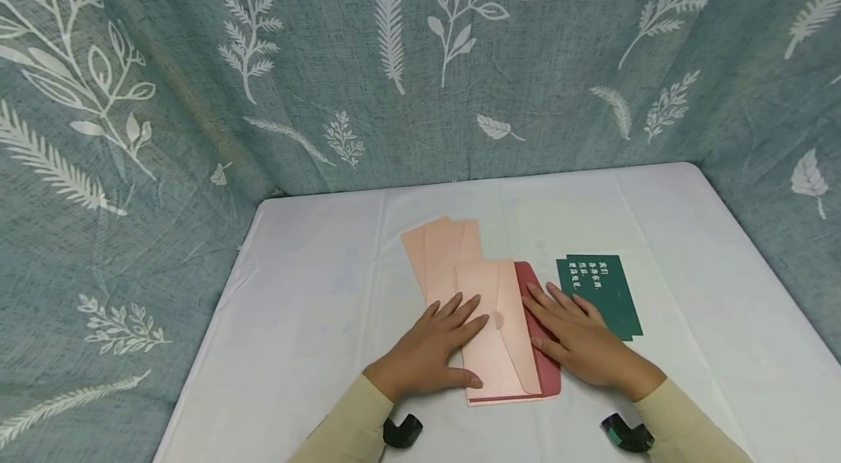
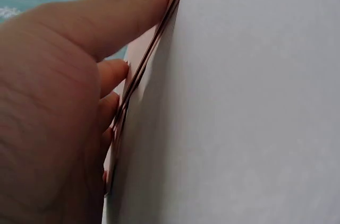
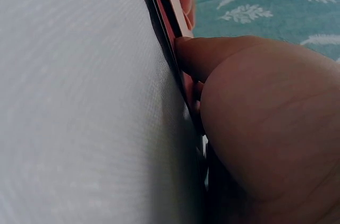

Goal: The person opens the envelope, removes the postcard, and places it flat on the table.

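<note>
At lower centre of the frame, my left hand [image 1: 436, 346] lies flat, fingers spread, on an apparently closed pink envelope [image 1: 496, 359]; my right hand [image 1: 581, 346], fingers extended, touches the red flap [image 1: 550, 377] beneath, seemingly unclosed. Green cards [image 1: 616, 296] lie outside, right: partway, I judge.

Envelopes [image 1: 507, 353] lying on table [image 1: 315, 346]; papers [image 1: 450, 247] lying behind, leftward, running partly beneath; cards [image 1: 612, 302] lying right of envelopes; curtain [image 1: 420, 134] hanging behind table.

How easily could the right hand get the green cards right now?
Probably yes: the right hand is close by the green cards, and no object seems to block them. It would likely just lift off the red flap.
</note>
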The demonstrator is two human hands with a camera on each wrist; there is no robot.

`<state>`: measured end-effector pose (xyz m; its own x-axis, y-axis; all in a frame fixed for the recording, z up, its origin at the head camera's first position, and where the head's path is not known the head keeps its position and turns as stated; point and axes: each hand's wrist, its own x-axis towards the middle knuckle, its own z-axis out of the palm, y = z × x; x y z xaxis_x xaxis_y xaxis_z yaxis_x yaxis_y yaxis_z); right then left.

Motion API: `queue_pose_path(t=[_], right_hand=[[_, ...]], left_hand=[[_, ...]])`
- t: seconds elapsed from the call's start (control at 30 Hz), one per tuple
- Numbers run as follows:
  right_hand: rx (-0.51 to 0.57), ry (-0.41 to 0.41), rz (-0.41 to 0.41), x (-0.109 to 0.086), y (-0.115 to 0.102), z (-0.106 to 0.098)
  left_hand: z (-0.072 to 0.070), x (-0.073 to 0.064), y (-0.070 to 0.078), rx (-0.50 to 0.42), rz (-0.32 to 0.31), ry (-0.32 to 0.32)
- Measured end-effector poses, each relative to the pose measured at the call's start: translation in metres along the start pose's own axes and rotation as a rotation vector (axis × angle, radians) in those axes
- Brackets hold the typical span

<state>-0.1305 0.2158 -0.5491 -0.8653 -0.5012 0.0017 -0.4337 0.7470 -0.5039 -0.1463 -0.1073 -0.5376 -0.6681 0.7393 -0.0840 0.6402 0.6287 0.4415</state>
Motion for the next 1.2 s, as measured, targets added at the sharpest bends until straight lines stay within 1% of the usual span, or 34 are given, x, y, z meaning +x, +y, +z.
queue_pose_path(t=[0.07,0.2,0.37,0.57,0.73,0.9,1.0,1.2], right_hand=[[0.003,0.002,0.001,0.000,0.000,0.000],[0.032,0.009,0.010,0.001,0.000,-0.001],[0.060,0.016,0.030,0.002,-0.005,-0.004],[0.032,0.057,0.016,0.005,-0.016,-0.008],[-0.004,0.086,-0.014,0.011,-0.027,-0.007],[-0.060,0.077,-0.060,0.016,-0.037,-0.001],[-0.061,0.061,-0.087,0.019,-0.043,0.003],[-0.059,0.017,-0.075,0.020,-0.051,0.012]], left_hand=[[0.001,0.000,-0.001,-0.006,0.007,0.002],[0.003,0.000,-0.002,-0.025,-0.001,-0.008],[0.001,-0.001,-0.001,-0.041,-0.005,-0.009],[0.001,-0.001,-0.001,-0.040,-0.007,-0.010],[0.003,-0.001,-0.003,-0.033,-0.011,-0.014],[0.004,-0.002,-0.003,-0.036,-0.005,-0.009],[0.003,-0.002,-0.002,-0.043,-0.003,-0.008],[0.002,-0.003,-0.002,-0.041,-0.001,-0.007]])
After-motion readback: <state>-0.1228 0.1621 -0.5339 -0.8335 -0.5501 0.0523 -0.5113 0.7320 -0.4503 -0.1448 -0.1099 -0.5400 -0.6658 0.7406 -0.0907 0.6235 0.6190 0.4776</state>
